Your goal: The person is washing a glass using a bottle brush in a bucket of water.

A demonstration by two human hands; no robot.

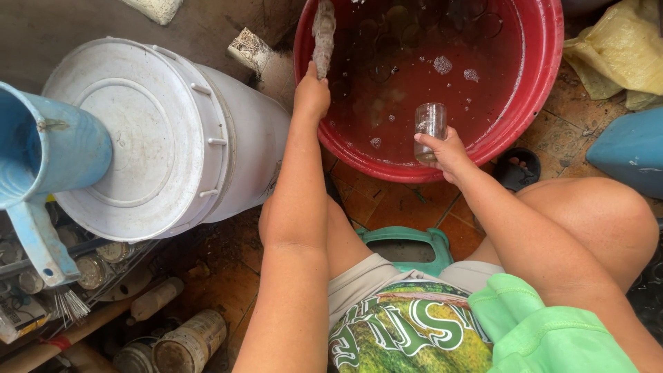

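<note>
Right hand (pixel 447 148) grips a clear drinking glass (pixel 430 126) by its lower part, thumb and fingers closed around it, and holds it upright just above the near wall of a big red basin (pixel 545 76). Soapy, bubbly water (pixel 414 76) fills the basin, and faint round shapes of more glasses show beneath its surface near the far side. Left hand (pixel 312 93) is closed around the lower end of a pale, frayed scrubbing cloth (pixel 322 31), which stands up from the fist at the basin's left rim. Both forearms reach forward from the person's knees, with the hands well apart from each other across the near part of the basin.

To the left of the left arm stands a large white plastic bucket with its lid (pixel 138 138) on. A blue plastic scoop (pixel 41 152) overlaps the lid at the picture's left edge. Below them, near the floor, lie metal tins (pixel 190 338) and a small brush (pixel 68 304). A green stool (pixel 407 245) shows between the person's legs. Yellow sacking (pixel 621 48) lies to the right of the basin, above a blue container (pixel 632 152).
</note>
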